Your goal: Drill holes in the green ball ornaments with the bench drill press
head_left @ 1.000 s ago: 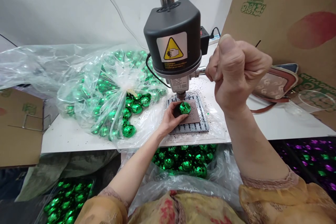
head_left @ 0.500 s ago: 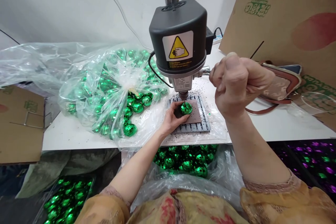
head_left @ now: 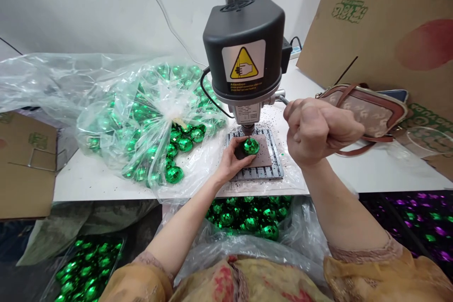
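Note:
A black drill press (head_left: 244,52) with a yellow warning label stands over a slotted metal base (head_left: 276,170). Under its chuck (head_left: 248,129), a green faceted ball (head_left: 251,146) sits on a brownish plate (head_left: 264,156). My left hand (head_left: 234,158) holds the ball from the left, thumb in front and index finger behind; the bit meets the ball's top. My right hand (head_left: 314,127) is closed around the press's lever (head_left: 282,98), to the right of the press head.
Clear bag of green balls (head_left: 141,113) at left; more balls (head_left: 244,217) in plastic below the table edge. Dark shavings surround the base. A handbag (head_left: 371,108) and cardboard (head_left: 371,23) stand right, a cardboard box (head_left: 26,165) far left.
My right hand has moved down with the lever. My left hand keeps its hold on the ball, which stays in place. The view has shifted slightly.

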Available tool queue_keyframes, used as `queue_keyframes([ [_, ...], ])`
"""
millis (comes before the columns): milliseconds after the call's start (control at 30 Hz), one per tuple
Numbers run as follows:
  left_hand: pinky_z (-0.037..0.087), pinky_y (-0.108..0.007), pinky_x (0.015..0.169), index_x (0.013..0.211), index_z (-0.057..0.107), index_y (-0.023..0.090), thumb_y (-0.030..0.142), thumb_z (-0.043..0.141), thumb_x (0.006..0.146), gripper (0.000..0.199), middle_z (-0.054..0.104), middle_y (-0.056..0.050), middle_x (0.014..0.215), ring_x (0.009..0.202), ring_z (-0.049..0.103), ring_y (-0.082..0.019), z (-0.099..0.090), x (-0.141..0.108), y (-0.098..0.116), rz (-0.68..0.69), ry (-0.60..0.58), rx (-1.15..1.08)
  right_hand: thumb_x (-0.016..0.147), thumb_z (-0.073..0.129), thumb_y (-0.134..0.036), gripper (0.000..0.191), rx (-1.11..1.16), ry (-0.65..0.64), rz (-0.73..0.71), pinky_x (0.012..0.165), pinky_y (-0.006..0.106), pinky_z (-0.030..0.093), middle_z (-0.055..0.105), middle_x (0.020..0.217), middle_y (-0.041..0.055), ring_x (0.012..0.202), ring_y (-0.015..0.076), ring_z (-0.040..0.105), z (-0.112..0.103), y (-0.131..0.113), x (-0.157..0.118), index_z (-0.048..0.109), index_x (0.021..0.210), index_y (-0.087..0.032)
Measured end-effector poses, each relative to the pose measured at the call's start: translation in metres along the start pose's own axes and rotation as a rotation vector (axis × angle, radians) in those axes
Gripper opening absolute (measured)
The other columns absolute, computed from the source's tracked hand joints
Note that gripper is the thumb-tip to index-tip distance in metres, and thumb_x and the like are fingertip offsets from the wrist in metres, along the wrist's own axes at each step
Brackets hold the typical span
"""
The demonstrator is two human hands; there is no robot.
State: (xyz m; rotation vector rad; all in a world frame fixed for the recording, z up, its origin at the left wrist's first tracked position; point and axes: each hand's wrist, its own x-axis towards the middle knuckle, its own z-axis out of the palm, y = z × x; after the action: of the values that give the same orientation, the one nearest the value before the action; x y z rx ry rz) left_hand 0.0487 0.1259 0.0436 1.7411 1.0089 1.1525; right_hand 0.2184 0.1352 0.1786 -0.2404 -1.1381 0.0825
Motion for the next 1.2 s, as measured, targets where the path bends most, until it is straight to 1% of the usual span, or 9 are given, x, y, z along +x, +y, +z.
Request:
queue_keyframes([
  [133,0.053,-0.047,0.104,0.125,0.058,0.021,0.046,0.082,0.081,0.056,0.069,-0.010,0.121,0.115,0.067,-0.028,0.000,0.000,0.001,-0.004,0.000,0.013,0.086,0.061,-0.020,0.056,-0.003,-0.009,-0.053,0.041,0.027,0.021,0.025,0.043,-0.0059,0.038,0.0043,0.025,-0.003,0.001,-0.003,0.021,0.048,-0.016],
  [400,0.051,-0.047,0.107,0.126,0.057,0.022,0.046,0.083,0.080,0.057,0.068,-0.010,0.122,0.118,0.065,-0.028,0.000,-0.001,0.000,-0.008,0.001,-0.006,0.085,0.059,-0.015,0.051,0.034,-0.045,-0.126,0.041,0.027,0.020,0.027,0.045,-0.0055,0.038,0.0054,0.024,-0.006,0.007,-0.007,0.021,0.051,-0.018],
  [567,0.053,-0.047,0.104,0.125,0.058,0.021,0.046,0.083,0.080,0.058,0.069,-0.010,0.121,0.115,0.066,-0.027,0.000,0.000,0.000,-0.005,0.010,-0.016,0.083,0.059,-0.015,0.051,0.009,-0.075,-0.125,0.039,0.029,0.023,0.025,0.045,-0.0059,0.037,0.0057,0.024,-0.009,0.005,-0.011,0.018,0.053,-0.018],
  [700,0.053,-0.047,0.105,0.126,0.058,0.021,0.046,0.083,0.080,0.058,0.069,-0.010,0.121,0.115,0.067,-0.027,0.000,-0.001,0.000,-0.015,0.011,-0.013,0.086,0.060,-0.018,0.055,-0.015,-0.066,-0.036,0.039,0.028,0.022,0.023,0.044,-0.0061,0.037,0.0046,0.025,-0.004,-0.004,-0.001,0.019,0.050,-0.017],
  [867,0.054,-0.047,0.103,0.124,0.059,0.022,0.046,0.083,0.079,0.056,0.070,-0.010,0.120,0.113,0.067,-0.027,0.001,-0.001,0.001,-0.009,0.017,-0.013,0.087,0.070,-0.029,0.055,-0.004,-0.028,0.224,0.040,0.030,0.017,0.032,0.040,-0.0059,0.037,0.0049,0.028,0.017,-0.013,0.041,0.036,0.045,-0.018],
  [967,0.055,-0.047,0.102,0.123,0.060,0.021,0.043,0.084,0.078,0.055,0.070,-0.010,0.118,0.111,0.068,-0.026,0.003,-0.001,0.002,-0.013,0.034,-0.040,0.082,0.076,-0.037,0.053,0.068,-0.016,0.314,0.038,0.030,0.016,0.033,0.039,-0.0059,0.036,0.0055,0.025,0.028,-0.009,0.061,0.041,0.045,-0.020],
  [1100,0.054,-0.046,0.103,0.122,0.060,0.021,0.038,0.084,0.078,0.053,0.069,-0.010,0.120,0.113,0.067,-0.026,0.005,-0.004,0.002,0.004,0.075,-0.050,0.062,0.085,-0.061,0.064,0.069,0.009,0.386,0.031,0.031,0.014,0.030,0.037,-0.0063,0.032,0.0058,0.024,0.031,-0.003,0.068,0.040,0.043,-0.021],
  [1167,0.054,-0.045,0.104,0.121,0.060,0.021,0.035,0.083,0.079,0.050,0.069,-0.010,0.121,0.114,0.066,-0.026,0.006,-0.010,0.002,0.016,0.119,-0.024,0.059,0.087,-0.062,0.064,0.074,0.005,0.390,0.030,0.031,0.014,0.032,0.037,-0.0064,0.031,0.0055,0.025,0.030,-0.002,0.068,0.040,0.043,-0.021],
  [1200,0.054,-0.044,0.104,0.120,0.060,0.021,0.035,0.082,0.079,0.049,0.068,-0.010,0.120,0.114,0.066,-0.025,0.006,-0.014,0.002,0.020,0.143,-0.003,0.062,0.087,-0.058,0.063,0.090,0.007,0.387,0.031,0.030,0.014,0.032,0.037,-0.0066,0.031,0.0053,0.025,0.030,-0.003,0.068,0.041,0.043,-0.021],
])
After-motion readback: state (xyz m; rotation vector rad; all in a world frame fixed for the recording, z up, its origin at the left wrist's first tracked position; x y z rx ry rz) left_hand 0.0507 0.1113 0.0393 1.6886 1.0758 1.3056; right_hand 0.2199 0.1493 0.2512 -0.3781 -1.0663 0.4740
